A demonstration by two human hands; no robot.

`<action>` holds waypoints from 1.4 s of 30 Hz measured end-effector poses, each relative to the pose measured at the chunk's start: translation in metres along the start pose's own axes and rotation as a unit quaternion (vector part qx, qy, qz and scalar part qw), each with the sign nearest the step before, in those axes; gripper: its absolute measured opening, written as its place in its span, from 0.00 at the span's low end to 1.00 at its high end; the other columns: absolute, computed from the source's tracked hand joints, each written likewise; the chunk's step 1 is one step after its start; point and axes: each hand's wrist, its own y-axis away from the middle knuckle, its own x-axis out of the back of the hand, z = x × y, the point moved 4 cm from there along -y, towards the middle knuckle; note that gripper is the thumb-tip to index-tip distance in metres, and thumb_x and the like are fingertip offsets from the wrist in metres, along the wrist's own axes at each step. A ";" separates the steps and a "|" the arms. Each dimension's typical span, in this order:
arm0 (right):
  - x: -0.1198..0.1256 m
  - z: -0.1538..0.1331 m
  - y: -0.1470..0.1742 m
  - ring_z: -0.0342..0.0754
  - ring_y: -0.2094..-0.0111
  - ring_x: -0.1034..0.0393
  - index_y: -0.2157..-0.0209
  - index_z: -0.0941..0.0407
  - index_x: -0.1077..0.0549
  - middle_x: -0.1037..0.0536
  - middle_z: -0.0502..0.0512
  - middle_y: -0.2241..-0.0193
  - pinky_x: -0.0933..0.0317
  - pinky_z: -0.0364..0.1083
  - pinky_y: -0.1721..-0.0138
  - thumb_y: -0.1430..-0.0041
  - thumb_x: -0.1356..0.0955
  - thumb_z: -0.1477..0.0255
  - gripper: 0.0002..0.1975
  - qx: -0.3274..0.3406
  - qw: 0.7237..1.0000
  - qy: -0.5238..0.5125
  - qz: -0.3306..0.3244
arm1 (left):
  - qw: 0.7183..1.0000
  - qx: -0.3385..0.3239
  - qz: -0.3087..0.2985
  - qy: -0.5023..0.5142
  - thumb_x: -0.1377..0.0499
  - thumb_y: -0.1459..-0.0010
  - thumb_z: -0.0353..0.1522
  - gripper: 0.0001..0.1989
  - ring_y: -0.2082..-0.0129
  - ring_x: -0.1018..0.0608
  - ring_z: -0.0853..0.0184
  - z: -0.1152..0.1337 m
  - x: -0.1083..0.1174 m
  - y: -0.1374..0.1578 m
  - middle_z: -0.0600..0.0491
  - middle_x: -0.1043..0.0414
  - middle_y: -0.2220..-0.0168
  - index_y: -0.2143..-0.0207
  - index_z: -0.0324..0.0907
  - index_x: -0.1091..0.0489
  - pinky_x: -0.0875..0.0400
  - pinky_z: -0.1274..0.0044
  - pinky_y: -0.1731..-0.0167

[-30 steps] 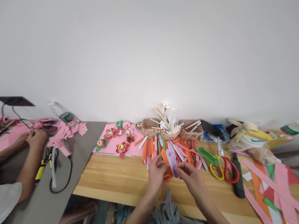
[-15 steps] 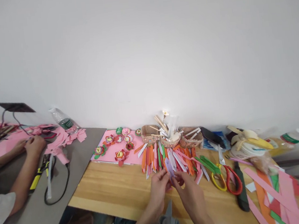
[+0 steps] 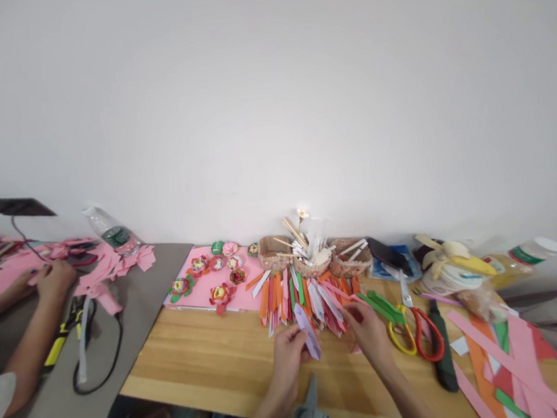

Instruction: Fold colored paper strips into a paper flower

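A folded purple paper strip [image 3: 309, 333] stands tilted between the fingers of my left hand [image 3: 289, 352], which is closed on it above the wooden table. My right hand [image 3: 367, 330] is at the right front edge of a fan of folded paper strips [image 3: 288, 295] in orange, pink, white and green. Its fingers are bent together beside a pink paper strip [image 3: 338, 294]; what lies between the fingertips is hidden. Just right of this hand are scissors with green, yellow and red parts [image 3: 403, 329].
Small baskets [image 3: 274, 253] with sticks line the wall. Paper flowers [image 3: 220, 293] lie on a pink sheet [image 3: 245, 293]. To the right are a dark green tool [image 3: 443, 351], loose paper strips [image 3: 501, 358] and a banana peel [image 3: 458, 259]. A co-worker's hands [image 3: 55, 278] are at the grey table [image 3: 133, 306].
My hands have parted. The left keeps the purple strip and tilts it the other way; the right has let go of it and moved right to the fan of strips.
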 end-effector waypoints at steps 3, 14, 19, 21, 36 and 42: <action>0.005 0.015 -0.024 0.48 0.59 0.32 0.58 0.59 0.32 0.29 0.56 0.57 0.37 0.53 0.59 0.41 0.36 0.69 0.11 -0.011 0.998 0.049 0.026 | 1.000 0.000 -0.002 -0.008 0.39 0.60 0.39 0.13 0.80 0.28 0.69 0.000 0.001 0.001 0.52 0.29 0.81 0.77 0.36 0.28 0.33 0.76 0.75; 0.012 0.002 -0.023 0.47 0.67 0.30 0.63 0.60 0.30 0.25 0.55 0.66 0.35 0.49 0.66 0.42 0.36 0.65 0.13 -0.056 0.997 -0.055 -0.004 | 1.000 -0.009 0.026 0.007 0.38 0.62 0.38 0.12 0.82 0.30 0.71 0.001 0.005 -0.001 0.55 0.32 0.83 0.80 0.37 0.31 0.35 0.78 0.78; -0.001 -0.035 0.028 0.47 0.79 0.31 0.61 0.58 0.31 0.24 0.52 0.79 0.38 0.44 0.78 0.50 0.36 0.53 0.23 -0.054 0.975 -0.209 -0.059 | 0.999 -0.017 0.021 0.017 0.38 0.62 0.37 0.11 0.83 0.31 0.72 0.003 -0.002 -0.003 0.56 0.33 0.83 0.79 0.37 0.31 0.35 0.79 0.78; -0.011 -0.050 0.043 0.46 0.79 0.31 0.65 0.57 0.29 0.25 0.52 0.79 0.37 0.44 0.77 0.51 0.36 0.53 0.22 -0.045 0.966 -0.245 -0.075 | 1.000 -0.021 0.012 0.019 0.38 0.61 0.37 0.10 0.83 0.31 0.72 0.005 -0.005 -0.002 0.56 0.32 0.82 0.79 0.37 0.30 0.35 0.79 0.77; -0.024 -0.070 0.044 0.49 0.78 0.30 0.74 0.54 0.30 0.25 0.52 0.81 0.45 0.43 0.78 0.48 0.37 0.58 0.14 0.001 0.998 -0.012 -0.059 | 0.998 -0.031 -0.006 0.061 0.37 0.59 0.40 0.15 0.78 0.26 0.69 0.013 -0.003 0.003 0.52 0.27 0.77 0.75 0.37 0.29 0.32 0.77 0.75; -0.021 -0.075 0.029 0.50 0.78 0.30 0.75 0.52 0.28 0.26 0.51 0.83 0.50 0.42 0.78 0.48 0.37 0.63 0.11 0.022 0.991 0.110 -0.067 | 0.997 -0.033 -0.008 0.070 0.36 0.59 0.41 0.15 0.76 0.25 0.68 0.022 0.000 -0.002 0.52 0.28 0.78 0.78 0.37 0.30 0.31 0.76 0.70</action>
